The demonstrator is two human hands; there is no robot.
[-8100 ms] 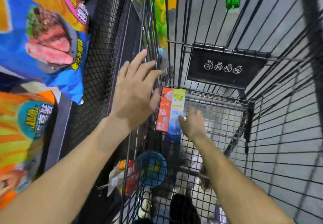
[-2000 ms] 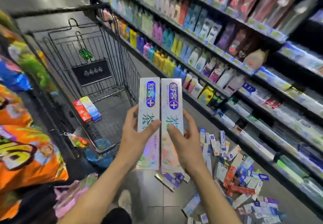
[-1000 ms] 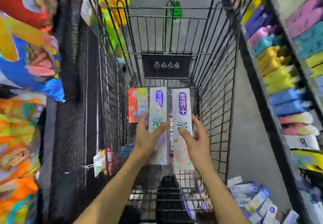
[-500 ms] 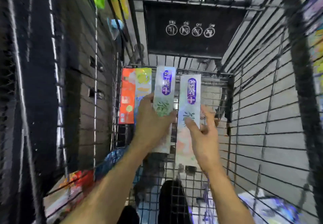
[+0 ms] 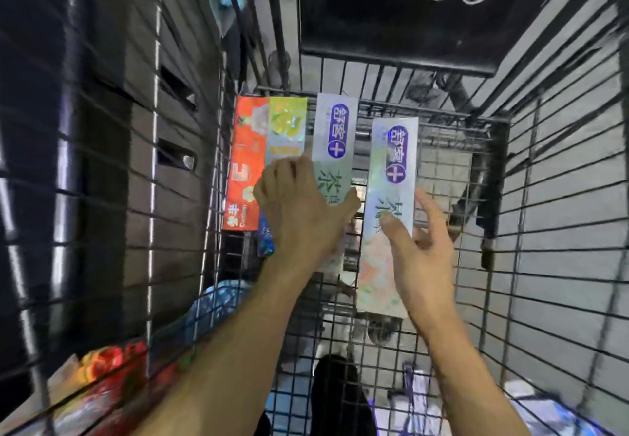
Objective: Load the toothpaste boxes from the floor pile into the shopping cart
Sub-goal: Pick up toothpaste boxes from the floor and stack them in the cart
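Left hand [image 5: 299,211] grips one long silver toothpaste box [image 5: 335,136] beside the orange box [image 5: 245,163]; right hand [image 5: 418,248] pinches, apparently loosely, another [image 5: 391,177] mid-frame over the black wire cart [image 5: 476,170] floor.

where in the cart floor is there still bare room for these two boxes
Bare mesh lies between the right hand's box and the cart's right wall. The left side is crowded: orange box, yellow box, and the left hand's box.

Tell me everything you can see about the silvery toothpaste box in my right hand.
The long, flat silvery holographic toothpaste box looks like glossy cardboard, with a purple oval logo bearing a white plus near its far end, green characters mid-length and a peach tint nearer you. It lies lengthwise over the wire shopping cart floor; the right hand pinches it, thumb on top.
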